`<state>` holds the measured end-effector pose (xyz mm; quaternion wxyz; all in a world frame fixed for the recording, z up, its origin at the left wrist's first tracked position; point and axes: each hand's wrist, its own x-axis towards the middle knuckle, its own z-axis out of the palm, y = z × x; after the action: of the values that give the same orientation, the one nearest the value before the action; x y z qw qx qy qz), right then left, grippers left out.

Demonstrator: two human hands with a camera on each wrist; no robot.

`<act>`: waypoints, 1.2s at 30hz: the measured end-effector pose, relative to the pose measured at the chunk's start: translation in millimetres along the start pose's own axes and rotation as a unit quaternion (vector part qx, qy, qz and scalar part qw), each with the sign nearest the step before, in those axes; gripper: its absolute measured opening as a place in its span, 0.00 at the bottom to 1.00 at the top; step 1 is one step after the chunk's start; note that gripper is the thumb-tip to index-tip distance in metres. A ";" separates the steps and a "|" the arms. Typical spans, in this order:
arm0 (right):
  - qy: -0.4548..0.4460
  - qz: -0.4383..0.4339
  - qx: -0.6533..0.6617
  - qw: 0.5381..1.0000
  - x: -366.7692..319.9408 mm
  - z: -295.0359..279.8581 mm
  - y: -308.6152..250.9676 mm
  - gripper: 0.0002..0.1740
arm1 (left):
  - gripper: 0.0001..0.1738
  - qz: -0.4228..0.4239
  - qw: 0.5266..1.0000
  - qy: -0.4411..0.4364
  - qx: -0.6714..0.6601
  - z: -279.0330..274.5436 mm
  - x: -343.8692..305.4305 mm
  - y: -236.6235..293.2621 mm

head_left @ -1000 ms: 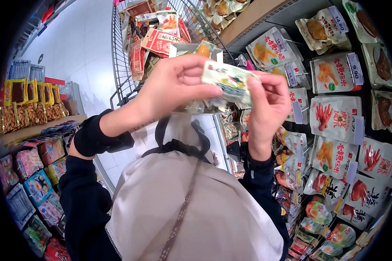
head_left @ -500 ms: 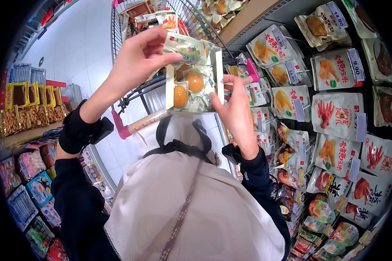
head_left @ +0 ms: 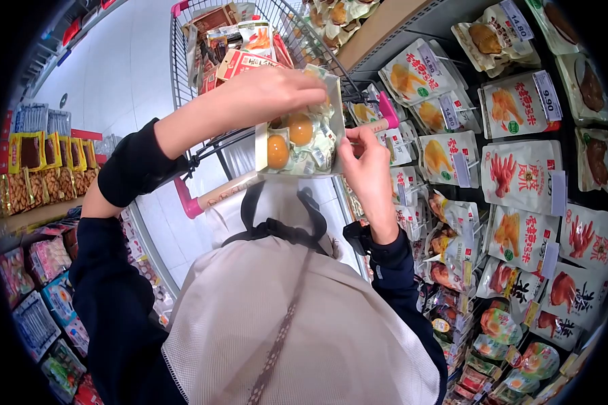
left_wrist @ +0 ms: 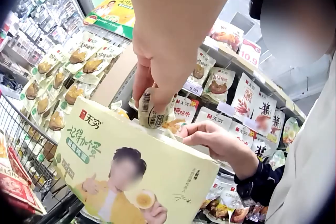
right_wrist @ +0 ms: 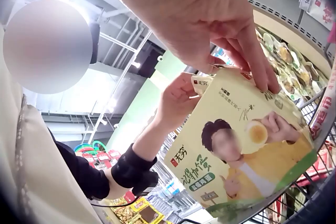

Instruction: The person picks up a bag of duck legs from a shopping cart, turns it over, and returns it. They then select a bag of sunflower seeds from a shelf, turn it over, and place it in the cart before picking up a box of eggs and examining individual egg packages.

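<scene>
An open pale-yellow carton (head_left: 261, 154) in the head view holds several vacuum-packed brown eggs (head_left: 300, 129). My left hand (head_left: 277, 91) is over the carton's far end. In the left wrist view its fingertips pinch a small printed egg packet (left_wrist: 152, 112) right at the carton's open top. On the right side, my right hand (head_left: 368, 158) pinches the carton's edge between thumb and fingers. The right wrist view shows the carton's printed front (right_wrist: 241, 150), with those fingers over its upper edge.
Beyond the carton stands a wire shopping cart (head_left: 177, 64) with several snack bags in it, its handle (head_left: 226, 191) just under the carton. Hanging food pouches (head_left: 520, 177) line the rack on the right. Snack shelves (head_left: 47, 202) stand on the left.
Both hands held the egg packet up in front of the carton. The right hand then let go and took the carton's edge; the left hand carried the packet down to the carton's far end.
</scene>
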<state>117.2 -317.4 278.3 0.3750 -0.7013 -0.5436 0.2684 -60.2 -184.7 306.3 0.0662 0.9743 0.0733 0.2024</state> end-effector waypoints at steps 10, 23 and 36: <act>0.003 0.030 -0.012 0.999 -2.3 -1.7 -2.9 0.12 | 0.09 0.230 0.965 -0.002 0.124 26.4 28.8 -21.6; 0.000 0.017 -0.003 1.000 -2.5 1.0 2.1 0.12 | 0.07 0.148 0.986 -0.070 0.035 21.8 17.1 -28.1; -0.010 0.014 0.009 1.000 -3.2 -1.3 -2.7 0.13 | 0.19 -0.179 0.984 -0.013 0.003 -0.2 4.6 -55.1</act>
<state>115.8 -320.5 281.1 0.3724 -0.7030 -0.5345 0.2854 -62.4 -129.9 299.5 0.0990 0.9483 0.2464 0.1739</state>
